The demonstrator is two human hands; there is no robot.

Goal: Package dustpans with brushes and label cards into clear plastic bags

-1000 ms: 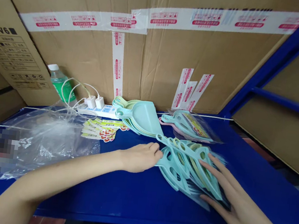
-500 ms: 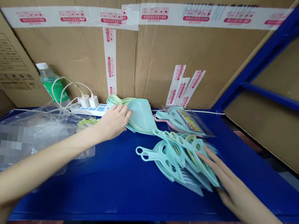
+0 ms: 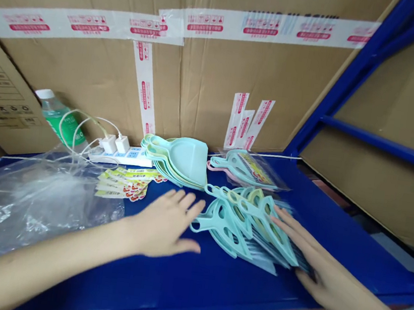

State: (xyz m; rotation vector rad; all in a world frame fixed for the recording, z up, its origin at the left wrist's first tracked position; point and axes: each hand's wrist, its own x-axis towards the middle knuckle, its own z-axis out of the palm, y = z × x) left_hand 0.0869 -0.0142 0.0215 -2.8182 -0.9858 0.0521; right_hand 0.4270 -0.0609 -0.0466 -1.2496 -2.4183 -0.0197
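Note:
A loose pile of small hand brushes (image 3: 233, 229), mostly light blue with some pale green, lies on the blue table with handles pointing left. My left hand (image 3: 169, 224) is open, palm down with fingers spread, just left of the brush handles. At the pile's right side, my right hand (image 3: 304, 246) has its fingers stretched along the top brushes and its thumb lower near the bristles; it rests against them without closing round any. Behind my left hand sits a stack of dustpans (image 3: 190, 159), light blue on top with pale green and yellowish ones below.
Behind the brushes lies a clear bag (image 3: 253, 170) holding a dustpan and brush set. Printed cards (image 3: 125, 183) are fanned out at the left, beside crumpled clear plastic bags (image 3: 44, 199). A power strip (image 3: 136, 156) with chargers and a bottle (image 3: 61, 118) stand near the cardboard wall (image 3: 201, 83).
My left hand has left the dustpan stack and moved right and nearer to me, its fingers now spread. The dustpans and cards are uncovered. My right hand stays at the brushes.

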